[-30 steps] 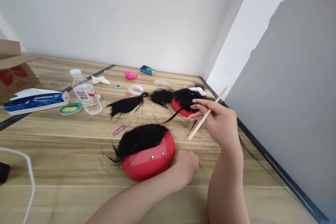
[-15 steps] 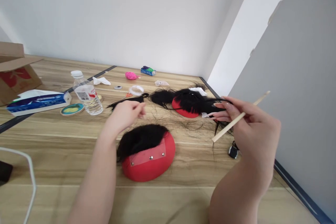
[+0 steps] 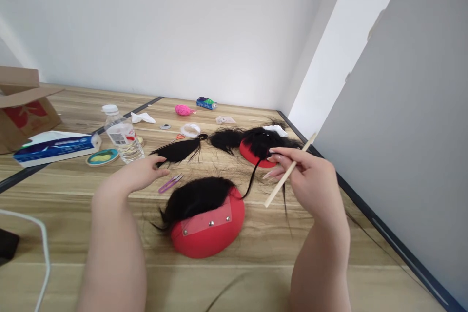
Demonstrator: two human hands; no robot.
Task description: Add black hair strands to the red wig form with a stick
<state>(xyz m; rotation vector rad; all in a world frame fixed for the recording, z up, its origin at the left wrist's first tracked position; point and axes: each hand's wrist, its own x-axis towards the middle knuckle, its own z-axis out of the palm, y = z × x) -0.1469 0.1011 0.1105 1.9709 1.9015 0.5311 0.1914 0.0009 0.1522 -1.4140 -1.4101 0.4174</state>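
My right hand (image 3: 312, 175) holds a thin pale wooden stick (image 3: 277, 192) slanting up to the right. Its fingertips also pinch a strand of black hair (image 3: 252, 178). My left hand (image 3: 133, 174) is open, thumb and fingers apart, beside purple-handled thread snips (image 3: 168, 184) on the table. Below and between my hands lies a red dome (image 3: 210, 243) with black hair over its far half and a clear strip pinned along the hair's edge. Beyond my left fingertips a tied bundle of black hair (image 3: 177, 151) rests on the wood.
Behind my right fingers sits a second red dome (image 3: 247, 152) with black hair. A water bottle (image 3: 124, 139), a tissue pack (image 3: 58, 149), a round coaster (image 3: 102, 157) and a cardboard box (image 3: 27, 117) stand on the left. Pink yarn (image 3: 185, 110) lies farther back.
My right hand has moved left with the stick and the hair strand. My left hand has shifted left, its fingers spreading, and the thread snips are now visible.
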